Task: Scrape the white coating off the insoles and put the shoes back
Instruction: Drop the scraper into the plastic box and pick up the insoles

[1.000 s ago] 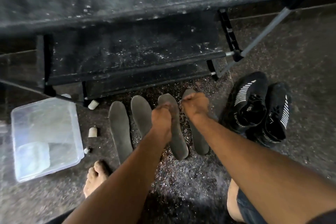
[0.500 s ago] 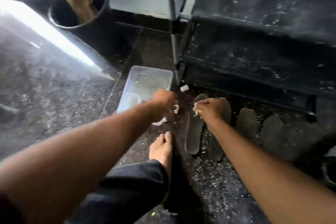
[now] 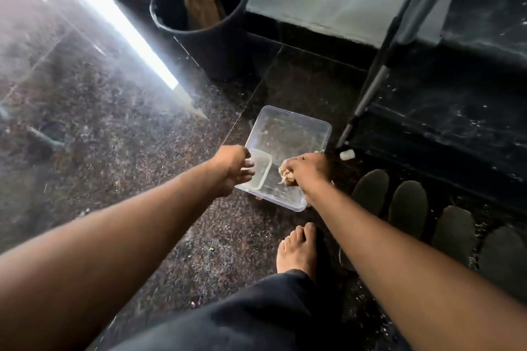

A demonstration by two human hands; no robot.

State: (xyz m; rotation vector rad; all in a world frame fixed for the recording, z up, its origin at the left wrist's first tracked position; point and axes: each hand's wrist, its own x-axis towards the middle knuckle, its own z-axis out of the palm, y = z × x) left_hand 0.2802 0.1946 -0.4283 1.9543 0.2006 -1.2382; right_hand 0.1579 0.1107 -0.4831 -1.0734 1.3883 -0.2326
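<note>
- Fingers (image 3: 288, 177) of the right hand (image 3: 306, 169) are curled tight on a pale clump of scrapings (image 3: 284, 172) over the clear tub (image 3: 319, 125).
- Left hand (image 3: 232, 168) hangs loosely spread, empty, at the tub's left rim.
- Four insoles (image 3: 407, 202) lie right of the tub, along the rack (image 3: 445, 111) foot.
- Bare floor (image 3: 99, 137) spreads left; a bin (image 3: 216, 45) stands behind.

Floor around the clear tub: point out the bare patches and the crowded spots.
Bare: the floor left of the clear tub, and between the tub and the bin. Crowded: right of the tub, where the four insoles line the rack.
</note>
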